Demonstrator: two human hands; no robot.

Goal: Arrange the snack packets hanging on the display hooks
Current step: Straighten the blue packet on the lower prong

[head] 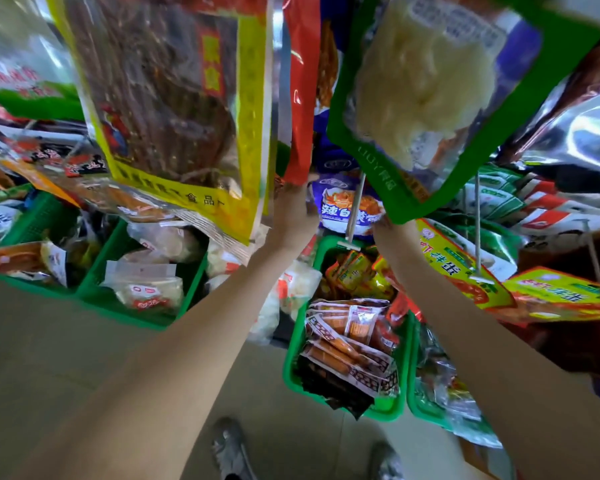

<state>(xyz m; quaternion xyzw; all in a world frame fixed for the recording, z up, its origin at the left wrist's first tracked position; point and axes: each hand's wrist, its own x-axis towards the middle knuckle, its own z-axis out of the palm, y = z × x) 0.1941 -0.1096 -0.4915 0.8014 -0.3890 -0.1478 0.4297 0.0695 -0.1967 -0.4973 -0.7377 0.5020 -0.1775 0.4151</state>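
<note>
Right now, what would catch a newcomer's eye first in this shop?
Two big hanging packets fill the top: a yellow-edged packet of dark sticks on the left, and a green-edged packet of pale shreds on the right. Both bare arms reach up between them, the left hand and right hand half hidden behind the packets. Below stands a green basket of small snacks.

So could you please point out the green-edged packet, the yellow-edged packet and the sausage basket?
green-edged packet (426,81): head view, pale contents.
yellow-edged packet (160,95): head view, clear window.
sausage basket (291,355): head view, left wall.

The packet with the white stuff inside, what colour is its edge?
Green. The packet has a green border, clearest in the head view.
</note>
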